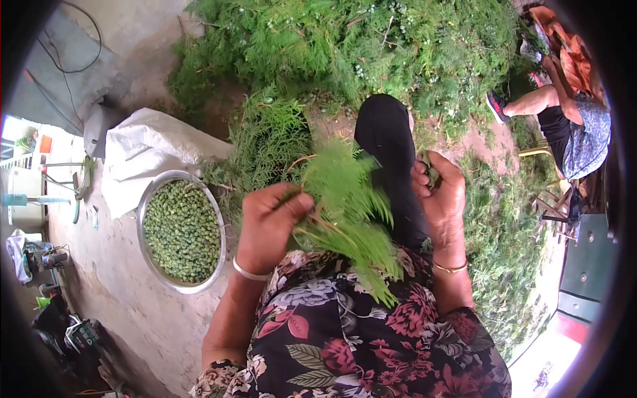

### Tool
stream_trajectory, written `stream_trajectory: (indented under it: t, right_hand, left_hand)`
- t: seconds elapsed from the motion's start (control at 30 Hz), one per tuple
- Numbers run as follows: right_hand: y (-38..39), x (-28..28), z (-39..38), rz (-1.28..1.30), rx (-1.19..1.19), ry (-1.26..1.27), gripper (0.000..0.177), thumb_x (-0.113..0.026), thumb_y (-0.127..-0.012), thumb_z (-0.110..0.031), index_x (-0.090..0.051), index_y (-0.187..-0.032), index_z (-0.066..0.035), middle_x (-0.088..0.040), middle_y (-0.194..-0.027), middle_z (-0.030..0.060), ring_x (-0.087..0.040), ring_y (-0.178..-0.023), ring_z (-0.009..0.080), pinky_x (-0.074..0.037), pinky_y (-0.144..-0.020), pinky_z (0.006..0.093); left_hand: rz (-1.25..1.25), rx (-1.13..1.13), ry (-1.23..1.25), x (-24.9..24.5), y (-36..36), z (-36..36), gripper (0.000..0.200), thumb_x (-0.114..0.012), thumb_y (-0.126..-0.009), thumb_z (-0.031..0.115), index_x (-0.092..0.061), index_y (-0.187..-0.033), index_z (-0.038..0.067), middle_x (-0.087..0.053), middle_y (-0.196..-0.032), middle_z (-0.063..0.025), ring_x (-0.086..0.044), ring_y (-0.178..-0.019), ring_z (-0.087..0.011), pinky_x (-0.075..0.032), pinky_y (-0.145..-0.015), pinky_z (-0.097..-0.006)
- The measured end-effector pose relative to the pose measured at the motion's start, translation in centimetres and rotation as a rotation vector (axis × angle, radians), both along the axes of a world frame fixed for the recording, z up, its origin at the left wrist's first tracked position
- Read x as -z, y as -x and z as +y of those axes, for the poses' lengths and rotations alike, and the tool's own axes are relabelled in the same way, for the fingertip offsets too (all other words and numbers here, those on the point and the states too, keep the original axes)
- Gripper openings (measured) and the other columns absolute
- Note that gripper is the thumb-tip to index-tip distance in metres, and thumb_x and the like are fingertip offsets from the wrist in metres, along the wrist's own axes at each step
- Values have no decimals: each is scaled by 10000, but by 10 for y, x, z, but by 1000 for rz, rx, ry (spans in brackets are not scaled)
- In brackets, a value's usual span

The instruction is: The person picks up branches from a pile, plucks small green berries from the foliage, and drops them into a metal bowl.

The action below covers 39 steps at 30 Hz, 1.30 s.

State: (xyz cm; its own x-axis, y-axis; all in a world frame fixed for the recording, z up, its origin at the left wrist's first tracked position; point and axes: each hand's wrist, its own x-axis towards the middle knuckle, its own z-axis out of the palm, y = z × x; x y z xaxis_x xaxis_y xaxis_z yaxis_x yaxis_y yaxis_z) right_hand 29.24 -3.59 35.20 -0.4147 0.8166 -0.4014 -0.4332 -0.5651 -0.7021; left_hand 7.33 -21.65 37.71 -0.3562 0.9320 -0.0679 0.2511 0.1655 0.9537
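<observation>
My left hand [269, 222] grips the stem end of a feathery green sprig [348, 209] and holds it over my flowered lap. To the right, my right hand [439, 196] is closed around a few small green pieces picked from the sprig, just beside its fronds. On the ground to the left of my left hand stands a round metal basin [147, 199] filled with small green seed cones.
A big heap of cut green branches [358, 46] covers the ground ahead. A white sack [142, 149] lies behind the basin. Another person [570, 123] sits at the upper right. Tools and clutter line the left edge on bare concrete.
</observation>
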Motion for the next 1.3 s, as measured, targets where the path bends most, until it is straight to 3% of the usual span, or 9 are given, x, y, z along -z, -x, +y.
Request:
stream_trajectory:
  t: [0.17,0.23,0.3,0.33,0.43,0.63,0.83,1.0,1.3]
  right_hand:
    - [5,-5,-15,-22,-34,-9,223,-458,-793,-148,-552,-896,27,-604,-807,128,-554,-626,162,-368,-430,231]
    - [16,-4,-27,-38,-159,-55,172,-487,-832,-134,-567,-884,9,-609,-784,126,-559,-607,151,-370,-418,215]
    - [25,-6,-36,-118,-216,-24,50,-604,-856,-74,-615,-855,-25,-597,-683,67,-520,-516,96,-344,-400,169]
    - [32,-8,-40,-154,-221,-57,50,-613,-851,-68,-629,-861,-21,-600,-678,59,-514,-510,82,-339,-403,165]
    - [44,-10,-44,-204,-230,-181,61,-631,-847,-60,-652,-882,-14,-612,-690,44,-506,-513,55,-343,-414,164]
    - [60,-38,-49,-309,-317,-676,130,-700,-805,-17,-659,-926,4,-630,-753,2,-524,-608,19,-418,-510,178]
    - [82,-39,-60,-391,-510,-1018,190,-713,-770,-14,-632,-941,5,-602,-726,38,-485,-625,34,-422,-537,218]
    - [86,-34,-71,-431,-644,-902,189,-712,-752,-9,-637,-925,-7,-641,-771,81,-549,-627,76,-455,-551,252]
    - [98,-31,-82,-400,-695,-1045,240,-698,-744,-17,-627,-973,-28,-659,-806,139,-604,-570,198,-462,-535,304]
  left_hand:
    - [508,114,-295,36,39,22,170,-542,-872,67,-649,-986,-1,-642,-882,-99,-587,-627,-176,-473,-599,-259]
    - [79,94,-459,41,36,33,206,-490,-928,144,-600,-1068,39,-641,-920,-107,-582,-596,-219,-507,-579,-320]
    - [-1171,-328,49,39,42,33,232,-429,-967,236,-546,-1100,85,-644,-917,-93,-598,-601,-230,-518,-514,-386]
    - [-1209,-235,69,63,54,32,239,-401,-979,270,-504,-1097,90,-644,-933,-88,-616,-618,-238,-512,-457,-427]
    - [-1212,-211,42,52,47,32,279,-461,-960,258,-564,-1095,36,-658,-934,-92,-625,-674,-188,-475,-483,-230]
    - [-1371,-281,78,63,41,28,238,-553,-915,310,-578,-958,77,-622,-832,-51,-550,-624,-162,-444,-521,-287]
    - [-829,-371,-72,63,30,29,212,-662,-842,237,-575,-818,45,-565,-665,-29,-510,-495,-131,-387,-419,-280]
    - [-938,-102,-97,50,37,23,322,-688,-804,326,-518,-709,69,-438,-488,-23,-374,-399,-130,-293,-400,-274]
    - [-977,-107,-99,55,37,17,256,-702,-803,289,-561,-757,80,-539,-643,-19,-459,-503,-95,-334,-433,-227]
